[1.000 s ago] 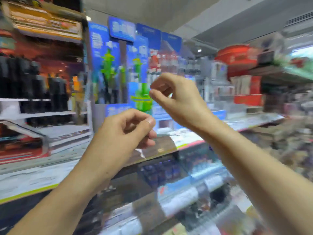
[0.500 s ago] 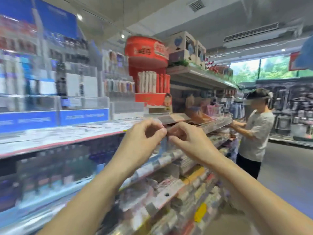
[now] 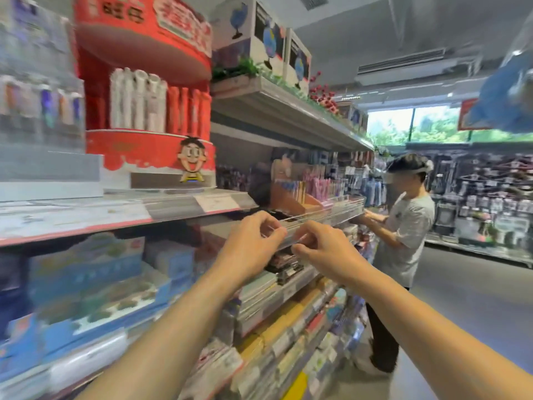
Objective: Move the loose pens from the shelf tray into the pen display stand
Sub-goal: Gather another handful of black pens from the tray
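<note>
Both hands are raised at the shelf edge [image 3: 317, 219]: left hand [image 3: 251, 243] and right hand [image 3: 323, 249] curled, pinching something unclear, perhaps its clear strip. Pens [image 3: 314, 183] are seen standing behind, untouched.

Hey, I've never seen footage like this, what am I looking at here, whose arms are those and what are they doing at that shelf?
There is no machine here. The single picture comes from a camera worn on a person's head, so the two bare arms reaching forward are the wearer's own. This is a stationery shop aisle. The left hand and the right hand meet close together at the clear front rail of a shelf tray, fingers curled as if pinching something small; the blur hides whether it is a pen or the rail itself. Up on the shelf to the left stands a red pen display stand holding white and red pens upright. Further down the aisle another person works at the same shelf.
</note>
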### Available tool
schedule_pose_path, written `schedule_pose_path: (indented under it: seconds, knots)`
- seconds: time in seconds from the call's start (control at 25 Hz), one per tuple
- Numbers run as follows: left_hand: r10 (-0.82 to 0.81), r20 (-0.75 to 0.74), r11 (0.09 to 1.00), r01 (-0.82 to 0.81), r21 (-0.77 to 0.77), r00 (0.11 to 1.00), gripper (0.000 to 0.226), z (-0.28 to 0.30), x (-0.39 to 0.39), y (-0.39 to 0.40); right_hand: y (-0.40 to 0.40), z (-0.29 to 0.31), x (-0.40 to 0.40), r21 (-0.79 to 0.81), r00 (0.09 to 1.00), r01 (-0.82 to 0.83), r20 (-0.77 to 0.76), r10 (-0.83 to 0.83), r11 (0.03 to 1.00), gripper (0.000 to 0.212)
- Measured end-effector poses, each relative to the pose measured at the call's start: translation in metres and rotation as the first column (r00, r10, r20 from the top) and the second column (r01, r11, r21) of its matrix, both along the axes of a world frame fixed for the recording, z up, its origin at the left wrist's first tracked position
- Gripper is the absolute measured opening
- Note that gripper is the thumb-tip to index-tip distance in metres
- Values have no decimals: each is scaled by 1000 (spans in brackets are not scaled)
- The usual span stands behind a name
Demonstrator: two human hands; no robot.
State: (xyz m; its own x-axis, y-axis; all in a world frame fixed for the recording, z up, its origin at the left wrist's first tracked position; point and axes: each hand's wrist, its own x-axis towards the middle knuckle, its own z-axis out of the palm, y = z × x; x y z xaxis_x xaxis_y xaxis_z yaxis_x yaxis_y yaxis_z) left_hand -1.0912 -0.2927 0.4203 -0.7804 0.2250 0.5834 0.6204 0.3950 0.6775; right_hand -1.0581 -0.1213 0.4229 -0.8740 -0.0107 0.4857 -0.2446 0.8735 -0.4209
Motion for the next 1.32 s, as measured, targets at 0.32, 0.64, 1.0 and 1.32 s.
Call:
schedule_pose_path:
  seconds: [0.32, 0.64, 1.0, 1.32]
  knots:
    - [115, -43, 979, -121, -164, 992, 20, 14, -177, 114, 99, 27, -196, 84, 1000, 7, -22, -5, 996, 12]
    - [519, 15, 774, -462, -433, 855, 41, 5, -291, 119, 129, 29, -374, 145, 973, -227, -8, 231, 963, 27]
    - [828, 238, 503, -485, -715, 507, 57, 26, -360, 129, 119, 21, -506, 298, 863, -484, 320, 391, 823, 33]
    - [857, 416, 515, -523, -679, 304, 53, 21, -408, 128, 102, 23, -532, 133, 762, -587, 424, 489, 799, 30]
